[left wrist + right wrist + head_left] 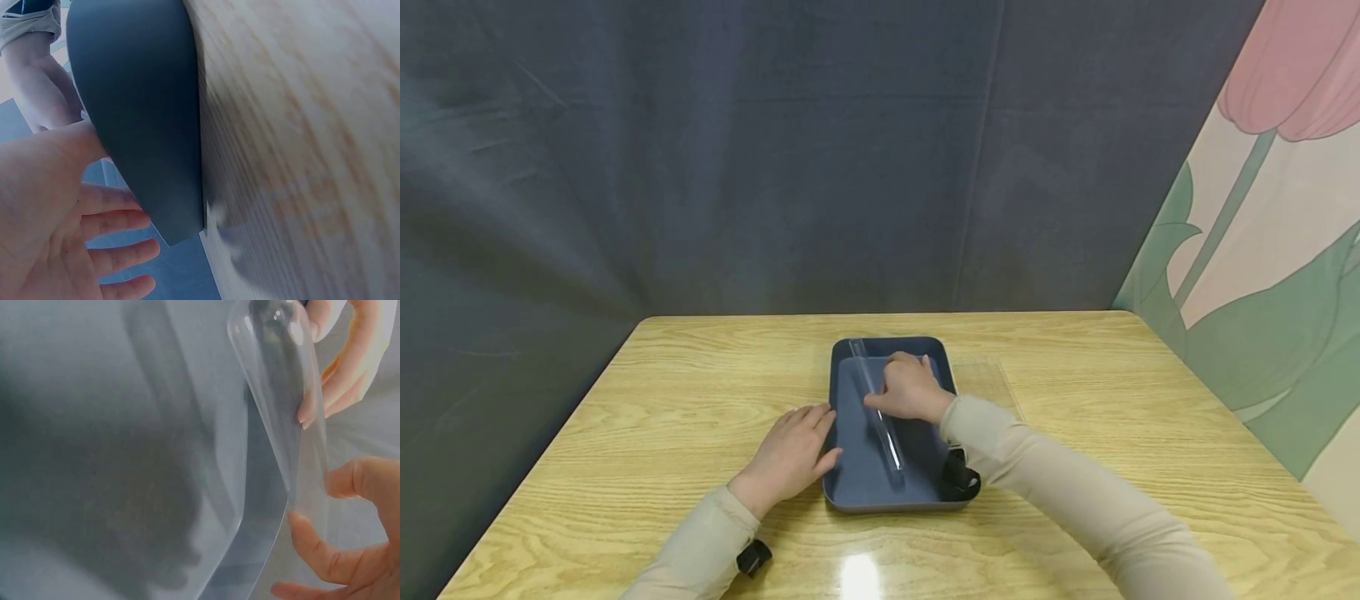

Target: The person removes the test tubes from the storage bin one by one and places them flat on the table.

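A dark blue-grey tray lies in the middle of a wooden table. Across it runs a clear plastic sheet with one edge curled into a long roll. My right hand is inside the tray and pinches that curled edge. In the right wrist view the clear sheet bends up off the tray floor between the fingers of my right hand. My left hand lies flat on the table against the tray's left wall. The left wrist view shows my left hand with straight fingers beside the tray.
A second clear sheet lies flat on the table just right of the tray. A dark curtain closes off the back and left; a wall with a tulip picture stands on the right. Bare wood surrounds the tray.
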`<state>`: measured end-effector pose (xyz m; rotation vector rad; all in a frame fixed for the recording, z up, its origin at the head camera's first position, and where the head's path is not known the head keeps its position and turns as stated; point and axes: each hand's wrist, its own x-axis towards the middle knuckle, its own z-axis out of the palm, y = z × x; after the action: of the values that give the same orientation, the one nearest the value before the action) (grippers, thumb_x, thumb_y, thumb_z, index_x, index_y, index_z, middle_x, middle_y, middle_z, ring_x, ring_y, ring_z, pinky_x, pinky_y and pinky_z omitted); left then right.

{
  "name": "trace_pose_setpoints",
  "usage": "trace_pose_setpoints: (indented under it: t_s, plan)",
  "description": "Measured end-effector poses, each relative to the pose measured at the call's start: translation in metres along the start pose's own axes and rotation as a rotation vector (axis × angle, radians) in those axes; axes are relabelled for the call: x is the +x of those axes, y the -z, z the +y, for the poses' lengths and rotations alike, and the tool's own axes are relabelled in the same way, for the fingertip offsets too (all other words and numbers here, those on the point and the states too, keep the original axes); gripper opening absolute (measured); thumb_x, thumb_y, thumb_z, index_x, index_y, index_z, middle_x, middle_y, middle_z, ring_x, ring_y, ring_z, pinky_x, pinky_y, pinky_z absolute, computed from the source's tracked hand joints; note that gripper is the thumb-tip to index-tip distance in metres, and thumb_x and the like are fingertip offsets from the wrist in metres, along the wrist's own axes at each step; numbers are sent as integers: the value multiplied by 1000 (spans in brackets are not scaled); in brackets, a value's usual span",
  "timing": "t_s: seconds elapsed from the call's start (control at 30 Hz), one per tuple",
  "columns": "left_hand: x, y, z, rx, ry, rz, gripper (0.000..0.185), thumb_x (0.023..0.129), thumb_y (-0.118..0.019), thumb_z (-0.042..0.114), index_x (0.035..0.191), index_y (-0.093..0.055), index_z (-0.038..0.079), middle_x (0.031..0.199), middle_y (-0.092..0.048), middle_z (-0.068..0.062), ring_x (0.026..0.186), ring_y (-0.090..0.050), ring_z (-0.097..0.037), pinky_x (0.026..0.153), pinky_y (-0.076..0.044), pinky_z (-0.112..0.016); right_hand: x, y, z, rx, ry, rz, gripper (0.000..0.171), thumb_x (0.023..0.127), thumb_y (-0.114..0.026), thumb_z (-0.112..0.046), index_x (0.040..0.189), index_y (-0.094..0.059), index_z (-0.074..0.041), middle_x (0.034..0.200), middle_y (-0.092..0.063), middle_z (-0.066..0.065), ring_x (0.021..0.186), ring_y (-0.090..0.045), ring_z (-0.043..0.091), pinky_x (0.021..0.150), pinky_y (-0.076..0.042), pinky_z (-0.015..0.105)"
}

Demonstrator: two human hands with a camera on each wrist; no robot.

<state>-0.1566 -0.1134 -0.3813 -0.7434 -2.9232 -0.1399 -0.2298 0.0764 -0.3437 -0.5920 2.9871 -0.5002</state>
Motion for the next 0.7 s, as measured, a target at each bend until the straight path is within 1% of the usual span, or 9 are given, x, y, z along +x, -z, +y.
trace_pose_setpoints:
  t_s: [0.13, 0.3, 0.37, 0.4, 0.47, 0.53, 0.6, 0.67, 0.7]
  plan:
    - [0, 0, 0, -1, 2, -2, 52, 92, -58, 34, 128, -53, -3, 133, -52, -18, 121, -51, -34, 103, -42, -48, -2, 4, 2, -8, 6, -1, 39, 83, -67, -34, 50, -62, -13, 112, -69, 10, 128, -47, 26, 108, -24, 67]
    - [1, -1, 0, 2, 5, -9, 53, 92, -56, 34, 129, -52, -3, 135, -51, -18, 122, -51, -34, 104, -41, -49, -5, 8, 4, -15, -5, -15, 40, 84, -66, -35, 50, -62, -14, 106, -71, 8, 130, -45, 25, 110, -22, 66]
    - [1, -1, -1, 6, 4, -10, 53, 93, -56, 34, 129, -52, -3, 135, -51, -18, 122, -51, -34, 104, -41, -49, -6, 10, 5, -16, -9, -20, 40, 84, -66, -36, 51, -63, -14, 110, -70, 9, 131, -44, 25, 110, -21, 65]
    - [1, -1, -1, 6, 4, -10, 53, 93, -56, 34, 129, -52, -3, 135, -51, -18, 122, -51, -34, 104, -41, -49, -6, 11, 5, -17, -10, -22, 41, 84, -66, -36, 51, -63, -13, 108, -70, 8, 131, -44, 25, 110, -21, 65]
    - [1, -1, -1, 1, 4, -10, 53, 93, -56, 34, 129, -52, -4, 136, -50, -19, 123, -51, -35, 104, -41, -49, -7, 13, 6, -17, -13, -26, 41, 84, -65, -37, 52, -63, -13, 110, -70, 8, 132, -43, 25, 111, -20, 64]
    - [1, -1, -1, -8, 3, -9, 53, 93, -56, 33, 129, -52, -4, 136, -50, -19, 122, -51, -35, 104, -41, -49, -8, 14, 7, -16, -14, -27, 40, 85, -65, -37, 52, -63, -13, 107, -71, 8, 132, -42, 25, 111, -20, 64]
    - [0, 0, 0, -16, 4, -9, 53, 93, -56, 33, 129, -52, -5, 135, -50, -19, 122, -50, -35, 104, -41, -49, -9, 15, 8, -12, -15, -24, 40, 84, -65, -37, 52, -63, -13, 97, -74, 6, 132, -42, 25, 111, -20, 64]
    - [0, 0, 0, -21, 4, -8, 52, 93, -56, 33, 129, -52, -5, 135, -50, -20, 122, -50, -35, 104, -41, -49, -9, 16, 9, -9, -15, -21, 40, 84, -65, -36, 51, -63, -13, 92, -74, 5, 132, -42, 25, 111, -20, 64]
    - [0, 0, 0, -23, 4, -7, 52, 93, -56, 33, 129, -52, -5, 135, -50, -20, 122, -50, -35, 104, -41, -49, -9, 16, 10, -8, -14, -18, 39, 84, -65, -36, 52, -63, -13, 86, -74, 3, 132, -43, 25, 111, -20, 64]
